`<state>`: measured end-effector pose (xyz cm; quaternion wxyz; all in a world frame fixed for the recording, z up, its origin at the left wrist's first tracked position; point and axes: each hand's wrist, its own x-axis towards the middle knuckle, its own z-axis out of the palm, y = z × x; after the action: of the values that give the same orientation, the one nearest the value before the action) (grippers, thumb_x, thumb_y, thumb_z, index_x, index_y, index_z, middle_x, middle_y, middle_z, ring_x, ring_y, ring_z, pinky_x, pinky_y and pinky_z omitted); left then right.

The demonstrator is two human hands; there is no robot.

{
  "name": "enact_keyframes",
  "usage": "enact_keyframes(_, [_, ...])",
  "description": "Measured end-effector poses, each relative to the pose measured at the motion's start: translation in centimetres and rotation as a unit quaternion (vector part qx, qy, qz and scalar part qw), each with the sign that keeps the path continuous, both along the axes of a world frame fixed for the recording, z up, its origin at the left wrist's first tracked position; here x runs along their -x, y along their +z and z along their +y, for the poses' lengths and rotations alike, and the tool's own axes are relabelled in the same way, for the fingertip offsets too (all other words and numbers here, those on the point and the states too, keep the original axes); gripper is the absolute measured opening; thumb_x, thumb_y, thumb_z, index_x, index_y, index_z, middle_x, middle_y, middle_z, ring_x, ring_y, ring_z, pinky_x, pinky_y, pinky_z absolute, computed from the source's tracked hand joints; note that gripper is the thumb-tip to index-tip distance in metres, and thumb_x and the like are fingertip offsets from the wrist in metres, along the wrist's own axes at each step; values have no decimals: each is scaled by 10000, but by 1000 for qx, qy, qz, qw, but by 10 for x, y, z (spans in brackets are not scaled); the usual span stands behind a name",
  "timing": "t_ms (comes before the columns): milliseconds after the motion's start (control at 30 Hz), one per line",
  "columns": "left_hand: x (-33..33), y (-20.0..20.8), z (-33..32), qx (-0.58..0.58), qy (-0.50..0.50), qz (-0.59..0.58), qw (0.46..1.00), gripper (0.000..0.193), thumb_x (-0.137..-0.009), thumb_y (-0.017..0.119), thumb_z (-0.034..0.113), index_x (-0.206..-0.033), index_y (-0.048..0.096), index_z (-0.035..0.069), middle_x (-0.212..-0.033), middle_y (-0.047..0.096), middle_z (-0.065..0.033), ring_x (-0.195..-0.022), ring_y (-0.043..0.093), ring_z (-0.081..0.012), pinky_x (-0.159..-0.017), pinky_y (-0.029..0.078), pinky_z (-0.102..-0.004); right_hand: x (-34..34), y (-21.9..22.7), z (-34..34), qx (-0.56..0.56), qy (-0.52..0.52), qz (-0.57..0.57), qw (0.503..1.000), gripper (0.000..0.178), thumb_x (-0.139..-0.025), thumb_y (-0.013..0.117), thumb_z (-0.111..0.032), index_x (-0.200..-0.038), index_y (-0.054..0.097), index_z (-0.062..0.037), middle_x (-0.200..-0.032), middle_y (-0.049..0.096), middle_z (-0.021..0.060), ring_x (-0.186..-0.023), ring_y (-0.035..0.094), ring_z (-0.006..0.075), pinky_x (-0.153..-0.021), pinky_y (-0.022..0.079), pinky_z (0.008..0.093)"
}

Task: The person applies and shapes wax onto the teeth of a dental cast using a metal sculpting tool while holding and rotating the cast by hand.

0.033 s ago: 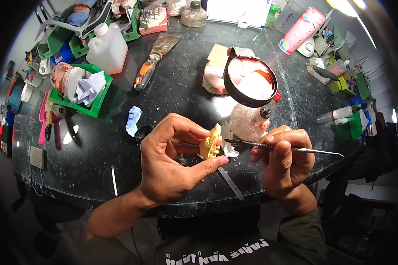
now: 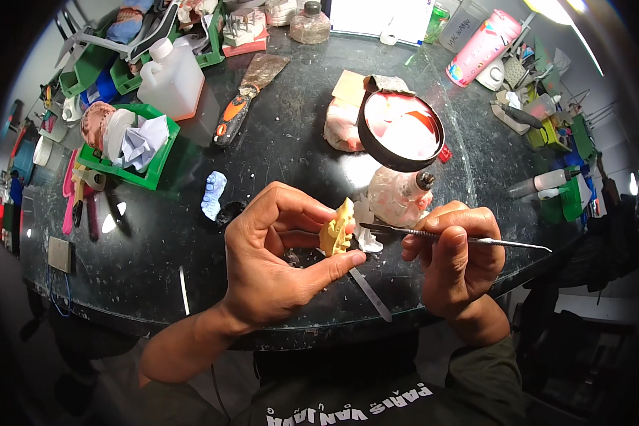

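My left hand [image 2: 273,255] grips a yellow dental cast [image 2: 337,228] between thumb and fingers, with its row of teeth turned toward the right. In my right hand [image 2: 461,255] is a thin metal dental carver [image 2: 493,242], held like a pen. Its flat dark tip points left and sits just beside the cast; whether the two touch I cannot tell. The hooked other end sticks out to the right. Behind the cast lies crumpled white material [image 2: 367,234]. A flat metal strip [image 2: 370,295] rests on the table below my left thumb.
Beyond my right hand stand a round glass bottle [image 2: 399,197] and a black-rimmed round container [image 2: 401,131]. A blue impression piece [image 2: 212,195] lies left of my hand. Farther back are an orange-handled scraper [image 2: 241,103], a green bin [image 2: 153,174] and a plastic jug [image 2: 170,82].
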<state>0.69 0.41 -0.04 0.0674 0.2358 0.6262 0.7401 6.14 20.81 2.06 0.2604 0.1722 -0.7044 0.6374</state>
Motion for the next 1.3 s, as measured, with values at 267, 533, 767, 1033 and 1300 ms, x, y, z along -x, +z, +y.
enact_keyframes(267, [-1, 2, -1, 28, -1, -2, 1000, 475, -674, 868, -86, -1012, 549, 14, -1008, 561, -71, -933, 686, -152, -817, 606, -277, 0, -2, 1, -2, -7, 13, 1000, 127, -991, 583, -67, -980, 562, 59, -757, 654, 134, -606, 626, 138, -568, 508, 260])
enact_keyframes(533, [-1, 3, -1, 39, 0, -5, 999, 491, -673, 862, -94, -1022, 538, 23, -1016, 544, -61, -952, 681, -151, -808, 612, -270, 1, 0, 3, -15, -14, 31, 999, 120, -967, 620, -49, -940, 573, 59, -754, 656, 128, -622, 654, 157, -563, 519, 276])
enact_keyframes(767, [-2, 2, -1, 45, -3, 0, 999, 491, -669, 855, -109, -1020, 536, 19, -1021, 537, -61, -952, 676, -147, -825, 606, -272, 1, -5, 5, -31, -26, 36, 999, 122, -951, 653, -56, -924, 590, 45, -745, 673, 119, -631, 669, 165, -566, 524, 273])
enact_keyframes(1033, [-1, 1, 0, 31, -6, 12, 999, 489, -670, 859, -105, -1021, 542, 17, -1033, 533, -67, -936, 665, -136, -829, 599, -267, 3, -3, 5, -42, -12, 49, 998, 125, -941, 669, -51, -936, 597, 50, -748, 680, 126, -637, 679, 174, -580, 539, 272])
enact_keyframes(1300, [-1, 2, 0, 31, -8, 6, 999, 472, -675, 862, -93, -1013, 550, 11, -1027, 536, -70, -927, 669, -141, -820, 587, -262, 3, -2, 7, -73, 2, 60, 996, 134, -944, 664, -56, -955, 592, 58, -770, 683, 123, -649, 685, 187, -590, 550, 286])
